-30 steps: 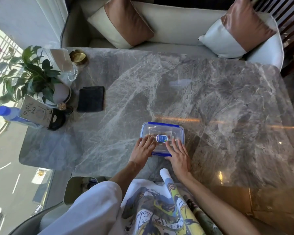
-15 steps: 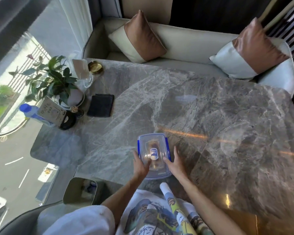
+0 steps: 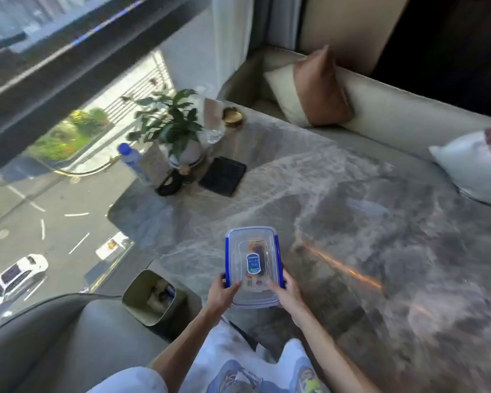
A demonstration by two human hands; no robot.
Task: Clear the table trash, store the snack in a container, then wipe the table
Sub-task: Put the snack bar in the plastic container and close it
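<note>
A clear plastic container (image 3: 253, 262) with blue lid clips and a blue oval label is held over the near edge of the grey marble table (image 3: 352, 222). A snack shows dimly through its closed lid. My left hand (image 3: 221, 293) grips its near left side with the thumb on the lid. My right hand (image 3: 287, 293) grips the near right side the same way. A dark folded cloth (image 3: 223, 175) lies on the table at the far left, well away from both hands.
A small bin (image 3: 150, 296) with trash inside stands on the floor left of my knees. A potted plant (image 3: 179, 137), a blue-capped bottle (image 3: 132, 160), a card stand, a glass jar and a brass dish (image 3: 233, 116) crowd the table's far left corner. A cushioned sofa (image 3: 380, 114) runs behind the table.
The container was turned from crosswise to lengthwise and my hands moved from pressing on its lid to gripping its sides. It now looks raised off the table. The view swung left.
</note>
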